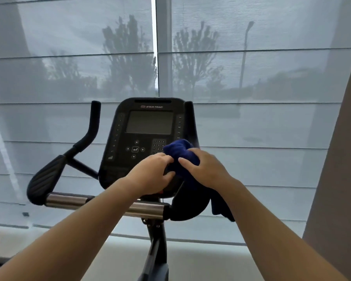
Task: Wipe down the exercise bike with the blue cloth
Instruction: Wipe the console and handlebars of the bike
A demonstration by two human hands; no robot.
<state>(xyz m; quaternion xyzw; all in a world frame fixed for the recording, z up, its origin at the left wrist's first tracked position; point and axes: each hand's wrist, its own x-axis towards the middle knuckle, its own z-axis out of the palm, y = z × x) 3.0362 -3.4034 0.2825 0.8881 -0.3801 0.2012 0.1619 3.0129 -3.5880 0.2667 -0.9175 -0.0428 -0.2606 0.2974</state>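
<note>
The exercise bike's black console point(146, 138) stands straight ahead, with a dark screen and a keypad. A dark blue cloth point(180, 151) is bunched over the console's lower right corner, and part of it hangs down at the right. My right hand point(203, 171) grips the cloth from the right. My left hand point(154, 171) holds the cloth's left side against the lower console. The left handlebar point(49, 175) curves up to the left. A chrome crossbar point(69, 200) runs below my hands. The right handlebar is mostly hidden behind the cloth and my right hand.
A large window with grey translucent blinds point(251, 78) fills the background right behind the bike. A beige wall or pillar point(336, 179) rises at the right edge. The bike's black stem point(156, 250) drops toward the floor between my forearms.
</note>
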